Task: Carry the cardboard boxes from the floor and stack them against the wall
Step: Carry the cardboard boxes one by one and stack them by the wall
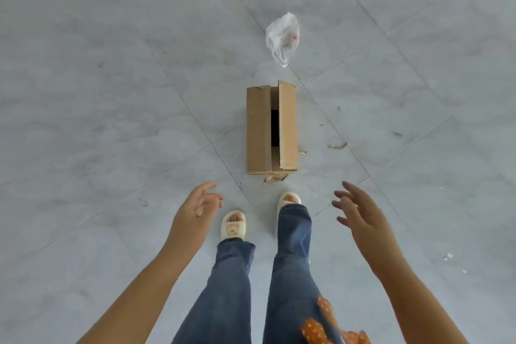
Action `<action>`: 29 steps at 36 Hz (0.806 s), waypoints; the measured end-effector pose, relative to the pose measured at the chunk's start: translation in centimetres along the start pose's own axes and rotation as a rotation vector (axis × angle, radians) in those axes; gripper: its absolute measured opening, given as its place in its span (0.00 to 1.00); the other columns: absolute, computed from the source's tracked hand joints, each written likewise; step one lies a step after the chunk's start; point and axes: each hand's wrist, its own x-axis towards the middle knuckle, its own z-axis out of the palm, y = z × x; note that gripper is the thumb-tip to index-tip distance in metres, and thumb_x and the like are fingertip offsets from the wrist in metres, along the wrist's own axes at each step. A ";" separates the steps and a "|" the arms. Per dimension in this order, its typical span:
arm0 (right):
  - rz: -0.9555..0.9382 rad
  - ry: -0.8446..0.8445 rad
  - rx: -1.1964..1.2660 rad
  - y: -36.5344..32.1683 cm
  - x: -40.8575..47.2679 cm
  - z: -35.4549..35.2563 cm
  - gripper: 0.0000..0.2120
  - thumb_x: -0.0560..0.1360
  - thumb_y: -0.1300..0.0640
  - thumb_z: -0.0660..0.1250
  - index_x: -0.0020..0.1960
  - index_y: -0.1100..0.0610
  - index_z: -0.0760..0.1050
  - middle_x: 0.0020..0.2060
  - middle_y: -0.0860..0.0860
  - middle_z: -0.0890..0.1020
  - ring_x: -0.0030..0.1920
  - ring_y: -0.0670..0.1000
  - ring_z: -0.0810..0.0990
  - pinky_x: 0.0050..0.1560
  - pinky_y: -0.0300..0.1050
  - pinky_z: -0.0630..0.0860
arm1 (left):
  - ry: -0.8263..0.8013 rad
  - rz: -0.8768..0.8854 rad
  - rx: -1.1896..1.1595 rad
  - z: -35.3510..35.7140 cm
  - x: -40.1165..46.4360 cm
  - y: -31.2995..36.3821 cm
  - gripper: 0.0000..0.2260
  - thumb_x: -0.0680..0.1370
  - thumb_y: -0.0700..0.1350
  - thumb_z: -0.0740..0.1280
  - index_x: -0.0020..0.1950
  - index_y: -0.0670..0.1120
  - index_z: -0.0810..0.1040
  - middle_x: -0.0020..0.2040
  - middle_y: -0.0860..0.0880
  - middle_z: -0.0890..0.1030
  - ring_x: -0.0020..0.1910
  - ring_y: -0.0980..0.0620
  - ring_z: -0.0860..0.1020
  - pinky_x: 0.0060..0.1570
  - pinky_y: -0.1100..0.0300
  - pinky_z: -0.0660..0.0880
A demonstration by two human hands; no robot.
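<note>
Both grips released, holding nothing. Left hand [199,205]: fingers loosely curled, thumb and forefinger apart, touching nothing. Right hand [358,211]: fingers spread and straighter, palm turned inward, also clear of any contact. The two hands are held forward at about the same level, well apart, with the feet between them.

Outward from the grips: one cardboard box [271,128] lies on the floor [111,92] ahead of both hands, in the gap between them but offset toward the right hand. No contact; the box's near end is just beyond the toe of the right slipper [289,200]. The left slipper [233,225] is set further back.

Box long axis runs straight away from the person, so its long sides face left and right, one toward each palm. Top flaps are partly open with a dark slot along the middle; the near corner is torn, with a scrap of cardboard sticking out.

Judgement: right hand is the nearer. A two-handed side clamp suits this orientation; both hands must go forward and down, the left also inward. Loose flaps and torn edge are poor holds.

Beyond the box's far end, a crumpled plastic bag [282,36]. No wall or stack in view.
</note>
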 end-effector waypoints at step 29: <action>0.391 -0.387 0.041 27.7 42.2 17.7 0.39 0.68 0.39 0.67 0.74 0.46 0.55 0.56 0.42 0.73 0.59 0.49 0.75 0.60 0.52 0.73 | -0.078 -0.360 -0.202 19.5 42.1 -26.9 0.22 0.75 0.51 0.68 0.68 0.57 0.67 0.56 0.60 0.78 0.57 0.60 0.76 0.57 0.63 0.72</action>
